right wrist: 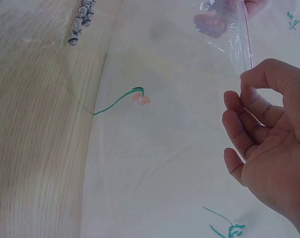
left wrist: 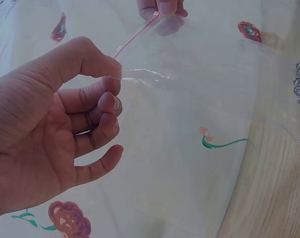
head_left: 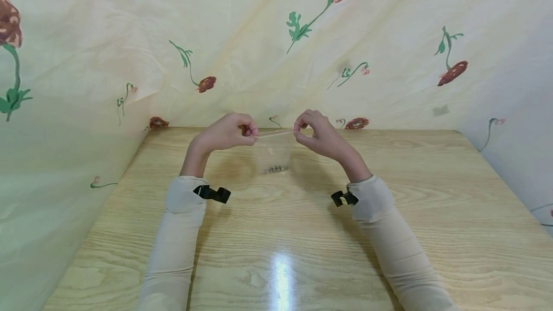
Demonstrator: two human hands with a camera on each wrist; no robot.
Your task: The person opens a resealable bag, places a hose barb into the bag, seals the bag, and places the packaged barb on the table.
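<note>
A clear zip-lock bag (head_left: pixel 273 150) with a red line along its top edge hangs upright between my two hands. Several small silvery metal pieces (head_left: pixel 275 169), like screws or similar hardware, lie in a row along its bottom. My left hand (head_left: pixel 229 132) pinches the left end of the zip edge between thumb and forefinger. At the opposite end, my right hand (head_left: pixel 318 133) pinches the same edge, its other fingers loosely bent in the right wrist view. Between the hands the zip edge (left wrist: pixel 136 35) is stretched straight.
Below the bag spreads a light wood-grain table (head_left: pixel 276 224). A pale cloth (head_left: pixel 250 37) with red flowers and green stems hangs behind it and at the left side. Each sleeve cuff carries a black wrist camera mount (head_left: pixel 212 194).
</note>
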